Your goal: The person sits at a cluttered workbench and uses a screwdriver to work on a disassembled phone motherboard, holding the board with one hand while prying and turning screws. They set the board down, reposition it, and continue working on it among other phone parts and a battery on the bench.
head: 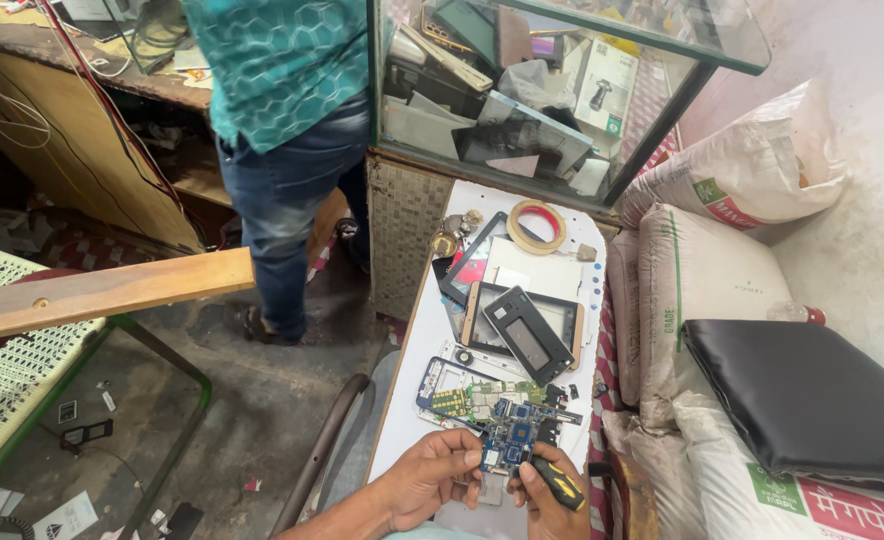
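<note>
Head view shows a small blue circuit board (509,443) at the near end of the white worktop (417,380), thin, light, stiff and likely fragile, best gripped by its bare edges. Left hand (432,478) pinches its left edge, fingers curled shut; right hand (552,495) closes around a yellow-and-black screwdriver (558,483) touching the board.

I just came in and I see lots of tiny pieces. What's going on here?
A person sits at a white board strewn with phone parts. Their left hand steadies a blue circuit board, and their right hand holds a screwdriver with a black and yellow handle, its tip at the circuit board. A phone frame, screens and a tape roll lie further up. Another person stands by a glass cabinet.
</note>
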The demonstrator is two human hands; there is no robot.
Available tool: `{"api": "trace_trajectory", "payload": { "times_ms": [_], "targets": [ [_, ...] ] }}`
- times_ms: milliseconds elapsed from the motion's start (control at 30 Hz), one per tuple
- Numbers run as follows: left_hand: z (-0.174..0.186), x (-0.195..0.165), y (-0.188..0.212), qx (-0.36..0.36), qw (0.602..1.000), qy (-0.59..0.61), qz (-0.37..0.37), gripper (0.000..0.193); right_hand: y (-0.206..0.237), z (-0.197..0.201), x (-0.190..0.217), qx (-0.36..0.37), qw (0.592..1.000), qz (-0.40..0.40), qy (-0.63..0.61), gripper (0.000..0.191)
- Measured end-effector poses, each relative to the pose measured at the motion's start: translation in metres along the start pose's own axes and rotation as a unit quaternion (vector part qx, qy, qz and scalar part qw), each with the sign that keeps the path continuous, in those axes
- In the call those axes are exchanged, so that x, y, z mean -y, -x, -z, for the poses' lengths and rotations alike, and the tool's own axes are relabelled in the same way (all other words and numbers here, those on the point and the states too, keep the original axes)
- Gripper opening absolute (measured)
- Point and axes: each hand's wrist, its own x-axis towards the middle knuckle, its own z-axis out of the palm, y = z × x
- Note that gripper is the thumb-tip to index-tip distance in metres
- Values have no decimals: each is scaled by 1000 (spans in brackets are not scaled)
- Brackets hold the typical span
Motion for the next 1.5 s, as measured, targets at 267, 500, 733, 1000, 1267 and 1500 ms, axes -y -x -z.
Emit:
{"api": "trace_trajectory", "payload": {
  "times_ms": [267, 500, 733, 1000, 1267, 1500],
  "targets": [
    [4, 3, -2, -15, 1000, 12, 6, 15, 0, 3, -2, -16, 1000, -16, -5, 41],
    [4, 4, -2, -24, 1000, 17, 8, 16, 1, -1, -1, -40, 999, -25, -1, 40],
    [-3, -1, -1, -56, 998, -25, 7, 18, -2, -2, -1, -36, 999, -9, -11, 37],
    [-6, 1, -2, -98, 993, -66, -1, 21, -1, -2, -1, -34, 999, 7, -15, 38],
    [-9, -1, -3, -125, 989, -75, -11, 21, 4, -9, 3, -47, 999, -9, -12, 41],
    [-8, 1, -2, -130, 989, -72, -13, 21, 3, -9, 1, -55, 998, -10, -13, 40]
  ]
}}
